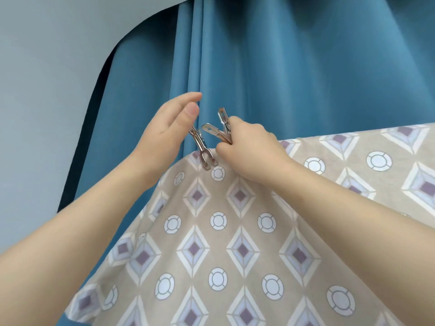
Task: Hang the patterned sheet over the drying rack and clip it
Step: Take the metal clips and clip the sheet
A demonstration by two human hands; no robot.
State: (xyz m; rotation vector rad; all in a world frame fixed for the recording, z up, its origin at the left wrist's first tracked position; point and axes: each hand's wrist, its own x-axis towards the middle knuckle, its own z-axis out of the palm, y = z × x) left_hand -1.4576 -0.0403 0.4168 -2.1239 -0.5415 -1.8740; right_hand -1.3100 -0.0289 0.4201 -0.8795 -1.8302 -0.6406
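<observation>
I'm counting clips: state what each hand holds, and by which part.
The right hand grips spare metal clips by their lower ends, tips pointing up. The left hand is open and holds nothing, beside the clip on the sheet's top edge.

background: blue curtain hangs in vertical folds, covering most of the view. pale grey wall at left. lighting even.

Blue curtain, grey wall
</observation>
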